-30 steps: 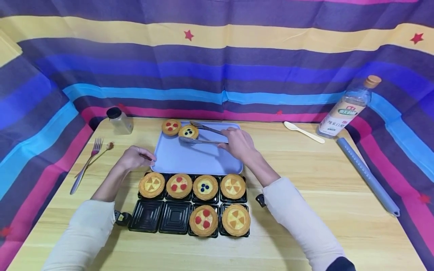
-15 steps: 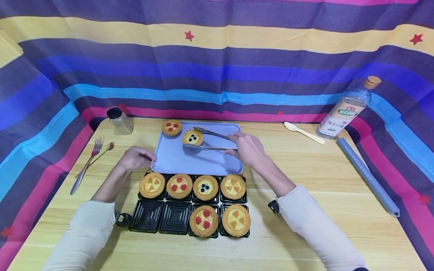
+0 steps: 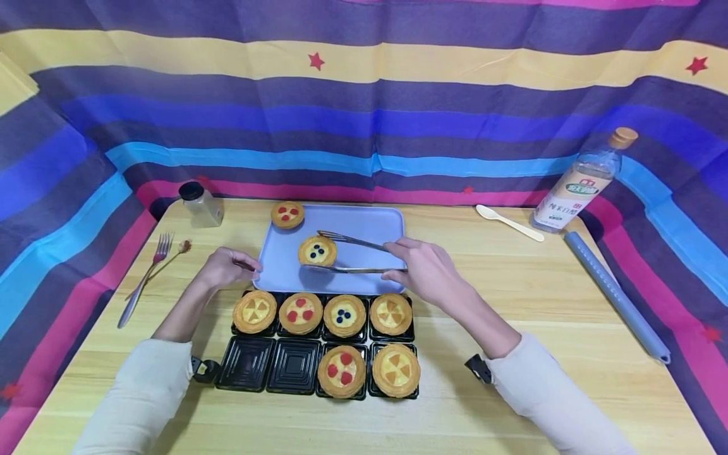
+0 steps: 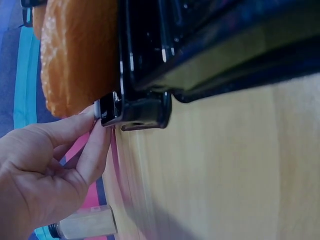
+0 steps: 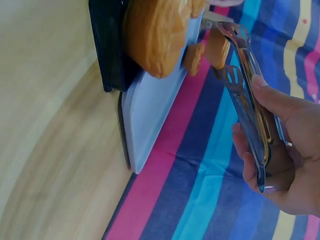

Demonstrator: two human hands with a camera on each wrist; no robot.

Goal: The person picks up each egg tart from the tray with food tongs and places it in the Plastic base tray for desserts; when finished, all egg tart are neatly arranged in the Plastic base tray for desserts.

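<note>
My right hand [image 3: 429, 268] holds metal tongs [image 3: 358, 270], with an egg tart topped with blueberries [image 3: 317, 253] between their tips. In the right wrist view the tongs [image 5: 247, 107] hold this tart [image 5: 218, 48] above the tray. At the left edge of the lavender tray [image 3: 364, 218], my left hand [image 3: 226, 266] pinches the rim between thumb and finger; the left wrist view shows that hand [image 4: 47, 167] too. Another tart with red toppings [image 3: 287, 215] sits in the tray's far left corner.
Two rows of black plastic trays stand before the lavender tray; several hold tarts, while two at front left [image 3: 246, 362] are bare. A fork [image 3: 153, 265] and jar [image 3: 202, 203] lie left. A spoon [image 3: 509, 222], bottle [image 3: 577, 183] and grey-blue bar [image 3: 617, 296] are right.
The blueberry tart has left its place beside the red-topped tart, moving right, then nearer me in the tongs. My right hand has drawn back rightward and nearer. The left hand stays put.
</note>
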